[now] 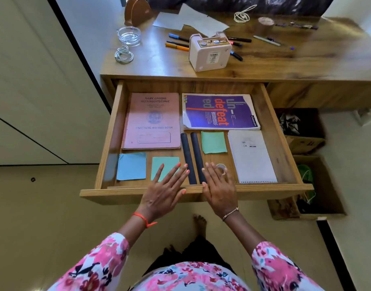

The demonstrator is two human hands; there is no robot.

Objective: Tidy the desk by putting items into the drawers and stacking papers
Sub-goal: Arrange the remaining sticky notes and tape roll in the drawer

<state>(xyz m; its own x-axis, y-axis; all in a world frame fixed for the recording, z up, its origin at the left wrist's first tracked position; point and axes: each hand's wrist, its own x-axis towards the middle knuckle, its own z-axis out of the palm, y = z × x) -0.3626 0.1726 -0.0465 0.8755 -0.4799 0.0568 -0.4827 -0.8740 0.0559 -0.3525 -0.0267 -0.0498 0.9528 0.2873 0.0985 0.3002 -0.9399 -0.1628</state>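
**Left grip** (165, 190): released, fingers straight and spread, palm over the front edge of the open wooden drawer (117, 191). Fingertips lie over a mint-green square notepad (169, 161).

**Right grip** (220, 187): released, fingers straight, palm over the same front edge. Fingertips are at a clear tape roll (222, 166), just beside two dark cylindrical rolls (188, 152).

**Drawer, front-left corner:** light-blue square notepad (131, 166).

**Drawer, front-right corner:** white spiral-bound notepad (251, 156).

**Drawer, middle:** green square notepad (214, 142), between the rolls and the spiral notepad.

**Drawer, back-left corner:** pink practical record book (151, 120).

**Drawer, back-right corner:** purple notebook with orange lettering (220, 111).

**Wooden worktop** (159, 66), above the drawer:
- Near the front edge: pale pink box-shaped device (209, 52).
- Either side of the device: loose coloured pens (177, 46).
- Toward the back edge: loose white paper sheets (190, 19).
- Left edge: clear glass dish (129, 35) and coiled white cable (123, 54).
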